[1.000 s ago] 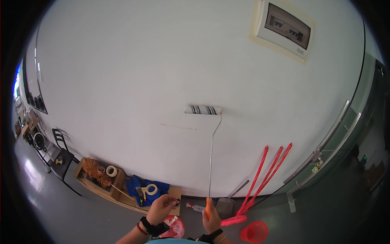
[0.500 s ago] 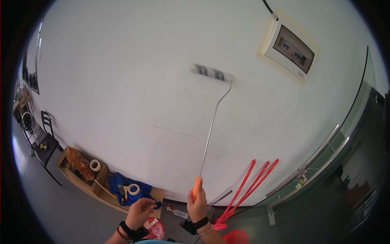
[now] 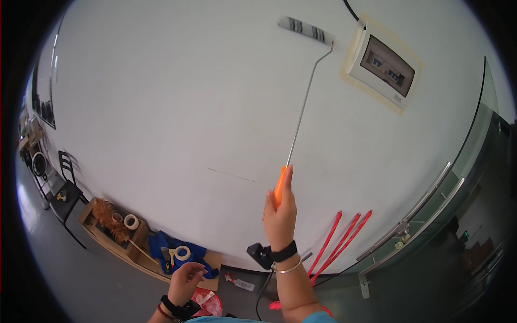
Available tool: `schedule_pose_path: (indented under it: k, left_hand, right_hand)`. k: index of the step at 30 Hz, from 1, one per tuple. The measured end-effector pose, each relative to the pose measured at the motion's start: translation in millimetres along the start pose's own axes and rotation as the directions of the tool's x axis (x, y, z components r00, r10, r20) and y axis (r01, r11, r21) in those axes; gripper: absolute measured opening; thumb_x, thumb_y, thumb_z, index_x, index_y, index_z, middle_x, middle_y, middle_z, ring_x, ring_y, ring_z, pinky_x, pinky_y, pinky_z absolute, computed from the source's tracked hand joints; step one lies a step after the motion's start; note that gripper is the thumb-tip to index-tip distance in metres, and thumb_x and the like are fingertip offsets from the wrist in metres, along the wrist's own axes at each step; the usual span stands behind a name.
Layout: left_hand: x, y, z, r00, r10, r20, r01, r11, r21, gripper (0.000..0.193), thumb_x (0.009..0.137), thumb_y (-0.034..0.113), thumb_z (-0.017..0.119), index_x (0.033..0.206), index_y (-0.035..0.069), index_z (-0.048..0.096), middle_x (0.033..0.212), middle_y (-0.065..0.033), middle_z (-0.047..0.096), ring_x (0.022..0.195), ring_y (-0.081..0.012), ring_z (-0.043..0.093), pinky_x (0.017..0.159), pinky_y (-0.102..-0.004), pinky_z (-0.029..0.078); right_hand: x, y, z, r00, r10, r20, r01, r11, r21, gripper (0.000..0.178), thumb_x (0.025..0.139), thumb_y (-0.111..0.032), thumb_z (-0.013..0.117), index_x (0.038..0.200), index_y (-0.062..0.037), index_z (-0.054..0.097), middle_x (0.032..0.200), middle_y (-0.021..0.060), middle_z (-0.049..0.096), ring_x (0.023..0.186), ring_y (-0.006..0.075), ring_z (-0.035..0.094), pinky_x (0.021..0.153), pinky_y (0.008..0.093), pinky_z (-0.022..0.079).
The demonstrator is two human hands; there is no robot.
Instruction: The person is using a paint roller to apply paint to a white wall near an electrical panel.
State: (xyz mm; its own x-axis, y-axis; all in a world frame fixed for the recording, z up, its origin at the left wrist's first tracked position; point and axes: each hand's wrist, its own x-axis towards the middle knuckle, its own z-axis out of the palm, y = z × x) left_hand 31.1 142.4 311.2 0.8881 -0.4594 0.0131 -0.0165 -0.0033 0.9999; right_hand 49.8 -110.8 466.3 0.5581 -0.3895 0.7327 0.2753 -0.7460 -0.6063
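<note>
My right hand (image 3: 280, 215) is wrapped round the orange handle of a paint roller (image 3: 280, 185), arm stretched up and forward. The roller's thin metal rod rises to a white sleeve with dark stripes (image 3: 306, 30), which lies against the white wall (image 3: 177, 107) high up, left of a wall-mounted electrical box (image 3: 383, 67). Low down, my left hand (image 3: 184, 282) hangs with its fingers loosely bent and nothing visible in them. It is nearest to a blue cloth (image 3: 161, 240). A thin dark line (image 3: 231, 175) marks the wall below the roller.
Masking tape frames the electrical box. At lower left a wooden box (image 3: 110, 245) holds a brown feather duster (image 3: 102, 212) and tape rolls; a black chair (image 3: 64, 199) stands beyond. Red-wrapped poles (image 3: 344, 237) lean at the right, near a glass railing (image 3: 412, 215). A red basin (image 3: 210, 304) sits below.
My right hand has pushed the paint roller up the wall and somewhat to the right, close to the electrical box's upper left. My left hand has hardly moved.
</note>
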Motion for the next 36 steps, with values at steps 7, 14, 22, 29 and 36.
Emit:
schedule_pose_path:
  k: [7, 14, 22, 29, 36]
  left_hand:
    - [-6.9, 1.1, -12.1, 0.997, -0.024, -0.074, 0.017, 0.996, -0.085, 0.016, 0.092, -0.002, 0.055, 0.107, -0.004, 0.057, 0.095, -0.0111, 0.068, 0.079, -0.0143, 0.063, 0.072, -0.0263, 0.052]
    - [-8.1, 3.3, -21.1, 0.993, -0.018, -0.121, 0.008, 0.997, -0.075, 0.016, 0.091, -0.001, 0.056, 0.106, -0.005, 0.057, 0.095, -0.0114, 0.068, 0.079, -0.0145, 0.064, 0.073, -0.0262, 0.052]
    - [-8.5, 3.2, -26.4, 0.988, -0.01, -0.151, -0.004, 0.995, -0.097, 0.016, 0.092, 0.0, 0.056, 0.107, -0.005, 0.058, 0.095, -0.0106, 0.068, 0.079, -0.0138, 0.063, 0.074, -0.0254, 0.052]
    - [-7.8, -0.9, -20.9, 0.994, 0.009, -0.112, -0.019, 0.996, -0.089, 0.015, 0.092, -0.001, 0.055, 0.107, -0.004, 0.057, 0.095, -0.0104, 0.068, 0.081, -0.0137, 0.063, 0.074, -0.0256, 0.052]
    - [-11.0, 1.7, -13.3, 0.999, 0.0, -0.034, -0.002, 0.997, -0.074, 0.017, 0.092, -0.002, 0.054, 0.109, -0.004, 0.057, 0.096, -0.0109, 0.068, 0.083, -0.0141, 0.063, 0.075, -0.0258, 0.052]
  right_hand:
    - [73.6, -21.9, 7.5, 0.983, -0.149, -0.11, 0.142, 0.988, -0.069, 0.072, 0.095, 0.0, 0.049, 0.154, -0.0193, 0.013, 0.071, 0.0023, 0.05, 0.046, 0.009, 0.043, 0.041, 0.0254, 0.042]
    - [118.1, -49.7, 18.3, 0.963, -0.205, -0.174, 0.187, 0.976, -0.115, 0.072, 0.095, -0.002, 0.048, 0.154, -0.0197, 0.01, 0.095, 0.0102, 0.059, 0.049, 0.0127, 0.048, 0.042, 0.0266, 0.046]
    - [149.1, -64.0, 15.6, 0.974, -0.158, -0.16, 0.119, 0.966, -0.228, 0.071, 0.095, -0.002, 0.049, 0.153, -0.0139, 0.01, 0.096, 0.0162, 0.059, 0.05, 0.019, 0.053, 0.045, 0.0311, 0.05]
    - [112.5, -46.1, 14.5, 0.983, -0.139, -0.124, 0.106, 0.965, -0.239, 0.071, 0.094, 0.0, 0.048, 0.153, -0.0111, 0.011, 0.134, 0.0191, 0.052, 0.095, 0.0296, 0.062, 0.078, 0.0351, 0.054]
    - [32.2, -10.5, 15.2, 1.0, 0.015, -0.025, -0.016, 0.998, -0.064, 0.068, 0.093, 0.002, 0.048, 0.152, -0.0062, 0.014, 0.147, 0.0199, 0.04, 0.127, 0.0342, 0.049, 0.099, 0.0353, 0.046]
